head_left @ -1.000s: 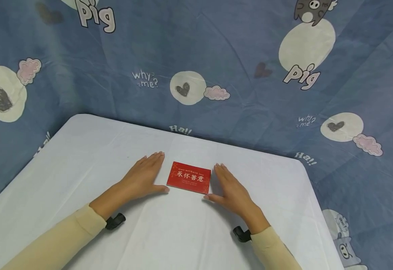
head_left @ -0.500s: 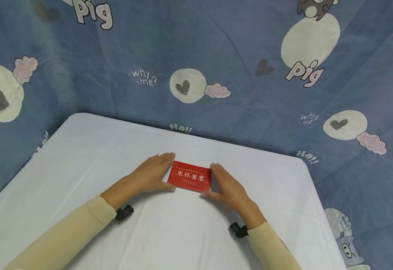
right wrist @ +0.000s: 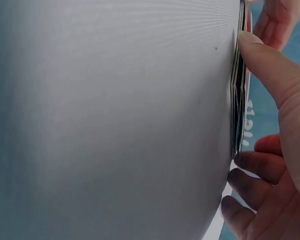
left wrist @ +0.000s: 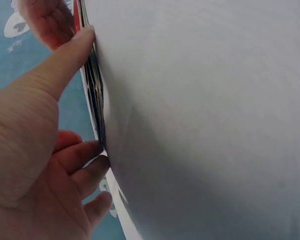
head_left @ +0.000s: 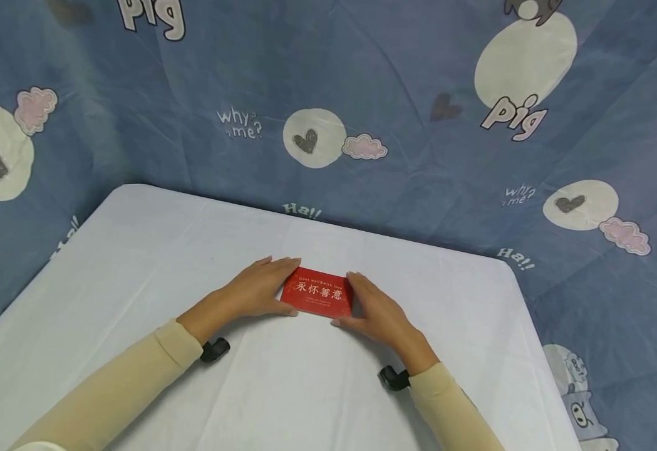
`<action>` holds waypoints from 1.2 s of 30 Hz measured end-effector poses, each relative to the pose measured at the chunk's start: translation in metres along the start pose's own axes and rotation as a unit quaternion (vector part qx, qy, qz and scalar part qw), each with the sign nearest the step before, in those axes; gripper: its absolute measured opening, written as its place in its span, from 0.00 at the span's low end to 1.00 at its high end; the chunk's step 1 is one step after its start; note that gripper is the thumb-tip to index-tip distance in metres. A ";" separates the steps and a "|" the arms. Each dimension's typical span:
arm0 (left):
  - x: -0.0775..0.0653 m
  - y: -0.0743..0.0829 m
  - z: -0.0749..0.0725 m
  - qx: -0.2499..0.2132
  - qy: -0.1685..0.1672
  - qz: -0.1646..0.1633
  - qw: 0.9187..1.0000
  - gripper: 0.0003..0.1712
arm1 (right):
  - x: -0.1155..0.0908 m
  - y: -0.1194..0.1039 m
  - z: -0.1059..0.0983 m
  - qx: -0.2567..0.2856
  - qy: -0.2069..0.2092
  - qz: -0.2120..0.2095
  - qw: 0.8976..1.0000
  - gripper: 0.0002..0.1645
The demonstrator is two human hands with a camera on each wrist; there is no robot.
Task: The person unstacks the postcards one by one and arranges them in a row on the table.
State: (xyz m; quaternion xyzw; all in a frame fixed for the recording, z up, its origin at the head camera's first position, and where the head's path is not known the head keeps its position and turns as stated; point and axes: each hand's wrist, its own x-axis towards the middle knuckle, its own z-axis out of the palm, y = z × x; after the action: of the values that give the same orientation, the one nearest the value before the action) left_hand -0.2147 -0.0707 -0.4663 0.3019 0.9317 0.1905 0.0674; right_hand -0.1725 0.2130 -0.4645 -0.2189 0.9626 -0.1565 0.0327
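"Both ends of the red booklet (head_left: 317, 293) were held?"

"Yep, left hand (head_left: 256, 290) and right hand (head_left: 380, 312) had fingers (head_left: 284, 267) gripping it, on the tabletop (head_left: 283, 388). Squeezing evenly probably suited those stacked layers (left wrist: 95, 95)."

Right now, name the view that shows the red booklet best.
The head view, because the red booklet shows most of its lettered cover there. Left and right wrist views show mainly its layered edge, partly covered.
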 end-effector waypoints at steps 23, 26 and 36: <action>-0.004 0.001 0.000 -0.028 0.011 -0.022 0.999 0.60 | 0.004 0.001 0.000 -0.008 -0.011 0.010 1.000 0.55; -0.004 0.001 0.000 -0.028 0.010 -0.024 0.999 0.60 | 0.004 0.001 0.000 -0.006 -0.009 0.007 1.000 0.55; -0.003 0.002 -0.001 -0.014 0.014 -0.015 1.000 0.61 | 0.003 0.002 -0.002 -0.007 -0.006 0.003 1.000 0.56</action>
State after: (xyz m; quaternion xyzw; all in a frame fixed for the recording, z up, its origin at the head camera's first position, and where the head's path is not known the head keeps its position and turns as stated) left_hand -0.2118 -0.0717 -0.4643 0.2841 0.9343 0.2064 0.0616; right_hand -0.1762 0.2140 -0.4632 -0.2175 0.9640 -0.1482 0.0373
